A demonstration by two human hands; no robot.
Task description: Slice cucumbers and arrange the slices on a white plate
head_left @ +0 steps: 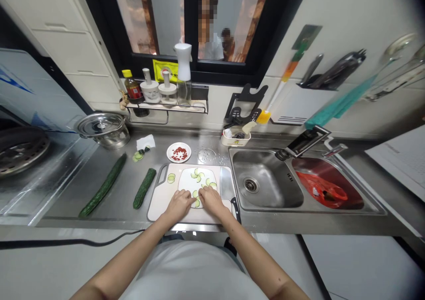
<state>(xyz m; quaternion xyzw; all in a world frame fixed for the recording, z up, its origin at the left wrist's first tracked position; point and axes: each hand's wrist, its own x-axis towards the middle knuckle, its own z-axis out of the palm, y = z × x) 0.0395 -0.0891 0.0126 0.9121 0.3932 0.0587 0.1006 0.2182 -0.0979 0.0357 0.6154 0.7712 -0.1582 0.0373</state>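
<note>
1. The cucumber slices [198, 176] are thin and round, with pale green flesh and a narrow dark green edge; they overlap in small curved groups, like petals.
2. They lie on a white plate [185, 180], smooth and square with rounded corners.
3. The lowest group is between my two hands, just beside my left thumb and the fingertips of my right hand [210, 197].
4. The fingers of my left hand [181, 204] are bent and close together; the right ones are also curled. I cannot tell if either hand pinches a slice.
5. Under the plate is a pale cutting board [162, 204] with a grey border. A few more slices [171, 178] rest on its left part, and on its right side lies a knife [227, 185] with a broad metal blade and black handle.
6. Farther left, two bumpy, dark green cucumbers [144, 188] lie on the steel counter [126, 213].
</note>
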